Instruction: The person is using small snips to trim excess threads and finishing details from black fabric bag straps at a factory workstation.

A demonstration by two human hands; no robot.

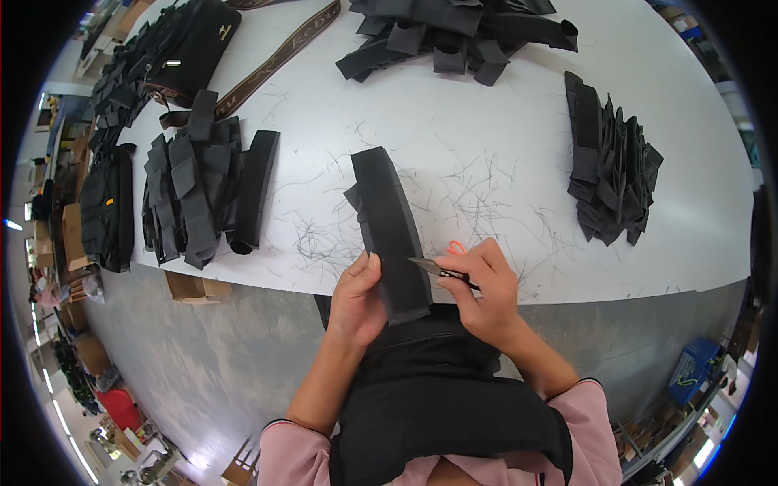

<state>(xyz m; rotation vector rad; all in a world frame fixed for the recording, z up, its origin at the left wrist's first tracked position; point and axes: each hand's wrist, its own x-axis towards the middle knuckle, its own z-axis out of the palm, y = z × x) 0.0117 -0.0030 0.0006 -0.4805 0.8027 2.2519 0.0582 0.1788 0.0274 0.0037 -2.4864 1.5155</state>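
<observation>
A long black fabric strip (387, 215), with a small tab on its left edge, slants over the table's front edge. My left hand (358, 301) grips it by its lower left side, thumb on top. In my right hand (489, 285) is a pair of small thread snips (442, 270) with dark pointed blades and an orange loop. The blade tips reach onto the right part of the strip; whether they touch it I cannot tell. Cut thread ends (478, 198) lie scattered on the white table (510, 121) around my hands.
Piles of black fabric pieces lie at the left (190, 190), far middle (454, 36) and right (612, 162). A black bag (194, 49) with a brown patterned strap (284, 53) sits far left, a black backpack (108, 206) nearer. Below the table's edge stands a cardboard box (197, 288); a blue crate (694, 368) is lower right.
</observation>
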